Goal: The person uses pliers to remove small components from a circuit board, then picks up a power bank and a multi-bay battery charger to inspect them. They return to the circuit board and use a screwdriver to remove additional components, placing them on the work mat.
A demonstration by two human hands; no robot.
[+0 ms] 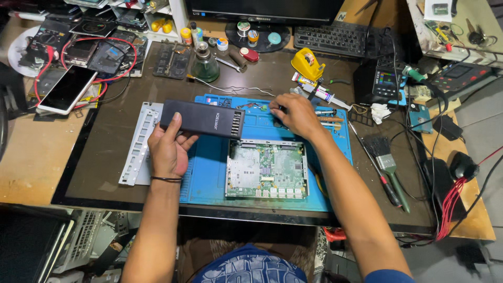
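My left hand (167,149) holds a long dark rectangular case (201,118) above the left part of a blue work mat (209,173); its right end is open and shows a row of bits. My right hand (294,114) rests at the mat's far edge, fingers curled around a thin dark tool that is mostly hidden. Just below both hands, an opened device with a green circuit board (266,169) lies in a metal frame on the mat.
A white vented metal cover (137,144) lies left of the mat. A brush (387,165) and screwdriver (380,173) lie to the right. A phone (67,89), red-leaded meter, glass bottle (204,65), yellow tape dispenser (307,64), keyboard (335,39) and soldering station (381,81) crowd the far side.
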